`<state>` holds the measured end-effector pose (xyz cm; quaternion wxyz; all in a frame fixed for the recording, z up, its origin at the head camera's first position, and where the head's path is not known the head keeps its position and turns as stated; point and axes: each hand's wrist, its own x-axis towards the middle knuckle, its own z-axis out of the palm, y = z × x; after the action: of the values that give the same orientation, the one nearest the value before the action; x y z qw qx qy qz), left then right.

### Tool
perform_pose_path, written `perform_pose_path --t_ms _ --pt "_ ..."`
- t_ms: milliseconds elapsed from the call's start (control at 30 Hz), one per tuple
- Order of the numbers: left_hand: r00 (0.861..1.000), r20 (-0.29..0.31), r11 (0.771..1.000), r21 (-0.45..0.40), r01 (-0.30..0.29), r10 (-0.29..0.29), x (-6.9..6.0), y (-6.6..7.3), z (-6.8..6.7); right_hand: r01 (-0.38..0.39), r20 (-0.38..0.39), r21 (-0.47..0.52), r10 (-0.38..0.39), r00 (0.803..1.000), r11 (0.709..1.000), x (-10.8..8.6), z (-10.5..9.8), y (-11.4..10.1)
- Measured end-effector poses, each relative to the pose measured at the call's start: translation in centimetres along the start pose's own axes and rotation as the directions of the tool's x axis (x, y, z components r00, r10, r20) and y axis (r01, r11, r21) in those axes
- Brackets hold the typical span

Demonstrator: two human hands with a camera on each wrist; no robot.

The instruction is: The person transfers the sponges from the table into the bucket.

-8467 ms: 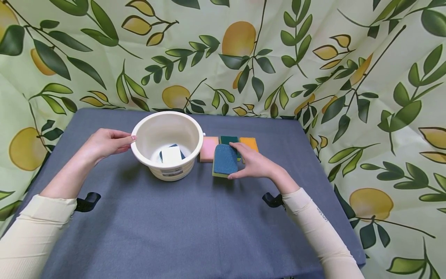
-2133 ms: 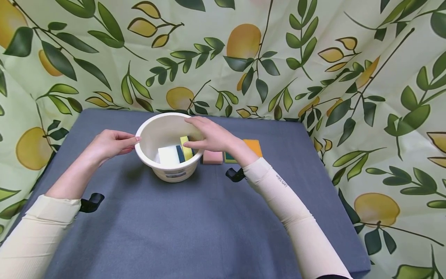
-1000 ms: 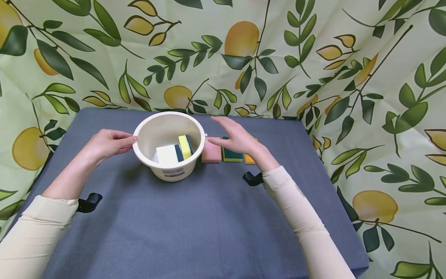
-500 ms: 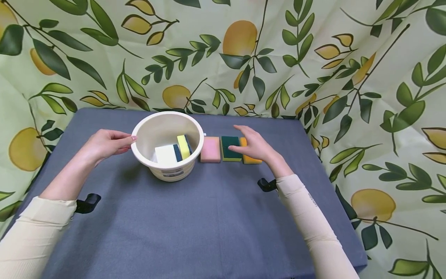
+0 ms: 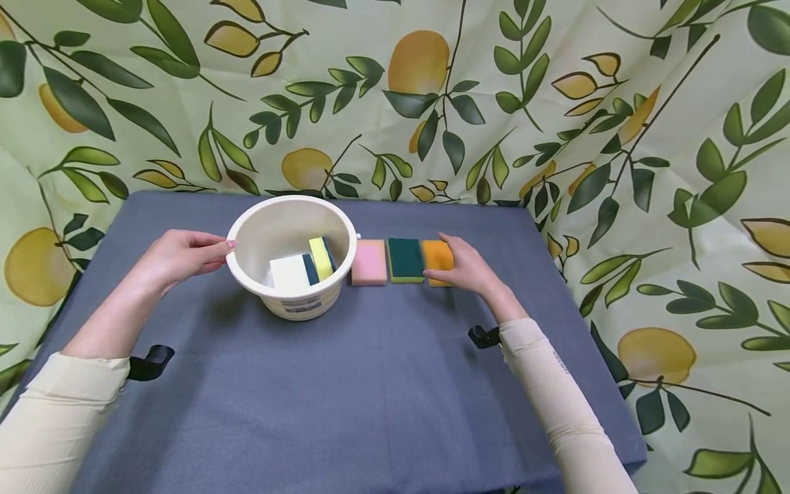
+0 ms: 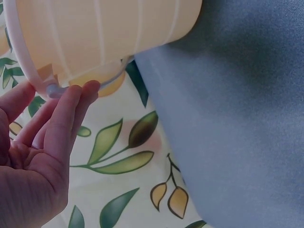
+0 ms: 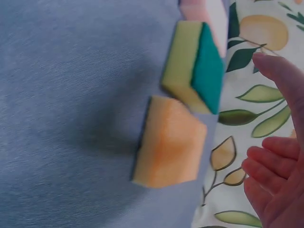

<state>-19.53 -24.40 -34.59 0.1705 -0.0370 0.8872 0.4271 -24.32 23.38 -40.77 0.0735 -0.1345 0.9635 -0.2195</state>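
Note:
My left hand [image 5: 185, 257] pinches the left rim of a cream plastic bucket [image 5: 293, 302]. In the left wrist view the thumb is at the rim and the fingers [image 6: 71, 104] are by the handle's pivot. Inside the bucket lie a white sponge block [image 5: 289, 274] with a dark blue piece beside it, and a yellow sponge [image 5: 321, 259] with a dark scouring side. Over the orange sponge [image 5: 437, 254] hovers my right hand [image 5: 465, 266], thumb and fingers spread apart. The right wrist view shows a gap between that hand and the orange sponge [image 7: 173, 142].
Left of the orange sponge, a green-topped scouring sponge [image 5: 405, 259] and a pink sponge [image 5: 369, 262] lie in a row next to the bucket. A blue-grey cloth covers the table [image 5: 345, 405]. A leaf-and-fruit patterned curtain [image 5: 364, 41] hangs behind and at the sides.
The blue-topped sponge seen in my right hand earliest now lies in the bucket. My right hand has since left the bucket and moved right, over the orange sponge. The left hand stays at the rim.

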Motion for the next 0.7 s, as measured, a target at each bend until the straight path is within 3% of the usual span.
perform_pose_path --t_ms 700 --pt "1.000 0.008 1.000 -0.001 -0.005 0.005 0.1 -0.1 -0.1 -0.174 -0.030 -0.005 0.173 0.984 0.985 -0.5 2.7 2.9"
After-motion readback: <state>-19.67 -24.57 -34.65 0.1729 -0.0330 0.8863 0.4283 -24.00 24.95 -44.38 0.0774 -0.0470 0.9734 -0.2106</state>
